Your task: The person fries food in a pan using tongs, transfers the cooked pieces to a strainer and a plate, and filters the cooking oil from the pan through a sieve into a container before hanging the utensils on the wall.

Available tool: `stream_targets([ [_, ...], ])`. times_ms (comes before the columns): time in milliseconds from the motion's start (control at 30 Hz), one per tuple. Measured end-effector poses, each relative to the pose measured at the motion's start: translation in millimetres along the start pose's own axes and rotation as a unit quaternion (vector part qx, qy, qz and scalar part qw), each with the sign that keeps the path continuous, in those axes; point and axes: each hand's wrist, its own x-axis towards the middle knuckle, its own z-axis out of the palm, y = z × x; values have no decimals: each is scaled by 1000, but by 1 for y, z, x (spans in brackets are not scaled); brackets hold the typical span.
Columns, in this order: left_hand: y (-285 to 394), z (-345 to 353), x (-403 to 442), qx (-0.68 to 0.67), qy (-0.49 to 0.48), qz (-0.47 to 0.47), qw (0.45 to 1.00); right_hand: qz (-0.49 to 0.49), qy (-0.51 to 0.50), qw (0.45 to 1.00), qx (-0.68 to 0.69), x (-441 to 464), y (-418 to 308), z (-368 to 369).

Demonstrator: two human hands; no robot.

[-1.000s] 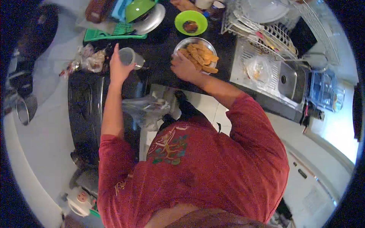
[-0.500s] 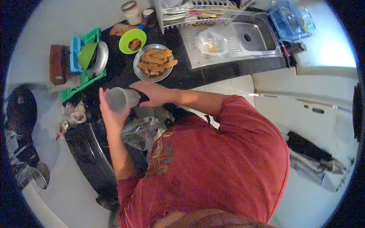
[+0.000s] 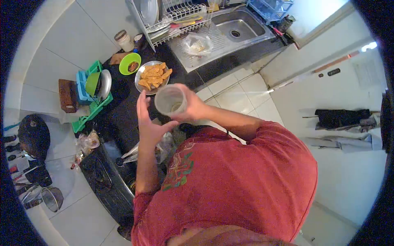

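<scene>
A translucent plastic cup [image 3: 162, 107] is tilted with its round mouth toward me, above the counter's front edge. My right hand [image 3: 193, 105] is closed round its right side. To the left of the cup, my left hand [image 3: 148, 128] is open, fingers up and thumb spread out under the cup; whether the thumb touches it I cannot tell. Just beyond the hands stands a metal plate [image 3: 139, 85] piled with orange-brown fried pieces [image 3: 153, 76]. Behind that is a lime green bowl [image 3: 124, 65] with some dark food in it. A clear plastic bag [image 3: 165, 148] lies below my hands, partly hidden.
At the left, a green rack [image 3: 101, 107] holds dishes beside a brown box [image 3: 67, 96]. A black stove [image 3: 100, 172] is near my left arm. A white dish rack [image 3: 180, 27] and steel sink [image 3: 242, 25] are at the back. Utensils hang on the left wall.
The cup has passed from my left hand into my right hand and moved right. My left hand has let go and opened. The view has turned a little.
</scene>
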Motion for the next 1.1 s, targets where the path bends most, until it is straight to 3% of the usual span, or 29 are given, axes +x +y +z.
stream_targets([
  [67, -1, -6, -15, 19, 19, 12, 1000, 53, 55, 991, 110, -7, -8, -17],
  [100, -4, -11, -23, 41, 40, 15, 998, 26, 92, 995, 14, -13, 4, -26],
  [167, -20, -19, -43, 22, 61, 8, 998, 34, 143, 989, -34, -19, 23, -54],
  [233, -38, -28, -63, 6, 84, 0, 996, 71, 186, 963, -183, -18, 31, -93],
  [367, -71, -44, -103, -57, 124, -77, 988, 60, 299, 926, -225, -3, 49, -180],
  [433, -76, -51, -117, -99, 146, -114, 978, 104, 340, 883, -304, 4, 31, -216],
  [567, -81, -50, -114, -115, 167, -166, 965, 106, 370, 879, -281, 24, 79, -300],
  [633, -76, -40, -92, -109, 167, -199, 959, 164, 410, 840, -316, 36, 119, -340],
  [733, -84, -23, -53, -135, 158, -166, 964, 161, 423, 828, -332, 59, 186, -389],
  [867, -72, 1, 17, -87, 108, -234, 962, 182, 409, 822, -351, 91, 283, -430],
  [900, -78, 5, 32, -83, 87, -195, 973, 188, 407, 823, -348, 99, 308, -438],
  [1100, -80, 46, 113, -77, 45, -209, 974, 244, 345, 841, -337, 115, 425, -463],
])
